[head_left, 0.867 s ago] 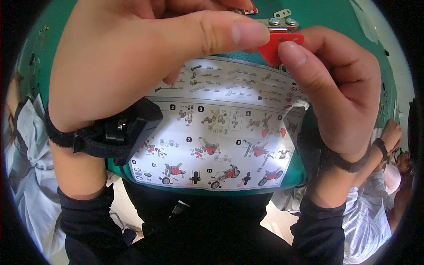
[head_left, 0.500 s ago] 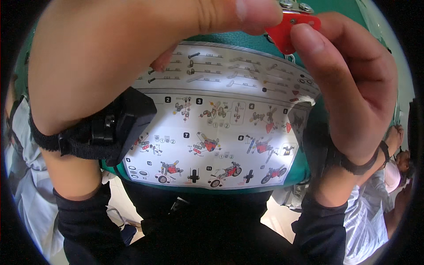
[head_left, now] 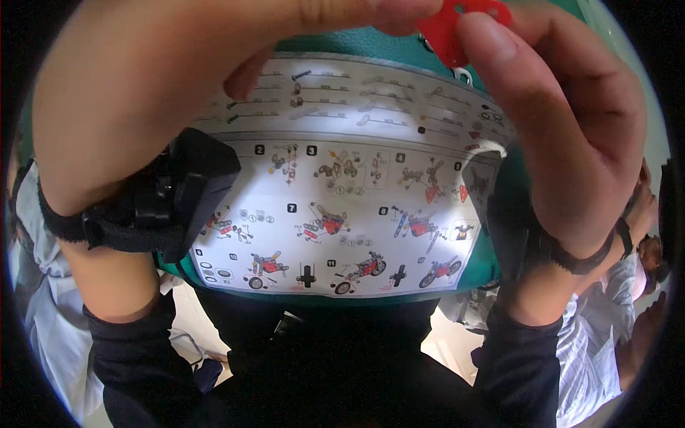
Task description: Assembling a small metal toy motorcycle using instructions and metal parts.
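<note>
A small red plate with holes (head_left: 444, 34) is held up at the top edge, above the far side of an instruction sheet (head_left: 285, 203). My right hand (head_left: 581, 121) pinches it, the thumb pressed on its face. From the left, my left hand (head_left: 300, 25) reaches the plate's other side with its thumb, the fingers closed; the upper part of this grip is cut off by the frame. Small metal parts show just below the plate, too little visible to name.
The sheet, with step drawings of a toy motorcycle, lies on a green table (head_left: 342, 43). Black straps with a dark box (head_left: 203, 178) circle my left wrist; another strap (head_left: 585, 257) is on my right. Other people in pale clothes (head_left: 596, 349) sit at both sides.
Both hands and the red plate have shifted slightly upward in the picture, and the sheet has moved slightly up and left. Bolt heads seen above the plate are now out of frame.
</note>
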{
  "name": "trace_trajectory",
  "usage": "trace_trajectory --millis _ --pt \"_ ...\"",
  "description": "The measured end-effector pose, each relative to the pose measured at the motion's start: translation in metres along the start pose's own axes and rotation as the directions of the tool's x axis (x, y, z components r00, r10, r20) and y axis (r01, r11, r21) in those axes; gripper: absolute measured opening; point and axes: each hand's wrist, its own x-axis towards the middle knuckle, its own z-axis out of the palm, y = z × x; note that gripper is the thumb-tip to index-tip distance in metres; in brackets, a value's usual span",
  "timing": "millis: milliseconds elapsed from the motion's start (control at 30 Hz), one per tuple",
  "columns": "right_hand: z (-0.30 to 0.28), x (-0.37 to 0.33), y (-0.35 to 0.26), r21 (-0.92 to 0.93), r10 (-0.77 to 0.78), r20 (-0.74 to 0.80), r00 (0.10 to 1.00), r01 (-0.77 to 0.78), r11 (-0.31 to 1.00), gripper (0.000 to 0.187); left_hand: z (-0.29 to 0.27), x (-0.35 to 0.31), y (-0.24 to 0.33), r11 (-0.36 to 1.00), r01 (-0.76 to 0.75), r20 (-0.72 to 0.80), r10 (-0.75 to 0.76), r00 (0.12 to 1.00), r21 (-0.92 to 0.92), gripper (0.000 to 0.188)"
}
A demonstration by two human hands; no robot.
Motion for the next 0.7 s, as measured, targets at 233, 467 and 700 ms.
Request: trace_trajectory --millis 233,467,700 --pt "0.022 -0.028 0.030 -0.023 0.028 0.089 0.996 -0.026 0.999 0.013 0.109 0.046 0.045 0.998 0.022 -0.042 -0.024 0.999 -0.053 0.039" --pt "0.018 -0.036 0.033 -0.014 0.057 0.095 0.994 -0.056 0.998 0.013 0.120 0.048 0.045 0.998 0.047 -0.020 -0.048 0.999 -0.042 0.039" --pt "0.012 -0.038 0.040 0.001 0.074 0.106 0.992 -0.074 0.997 0.012 0.122 0.050 0.046 0.997 0.071 -0.011 -0.071 0.997 -0.023 0.040"
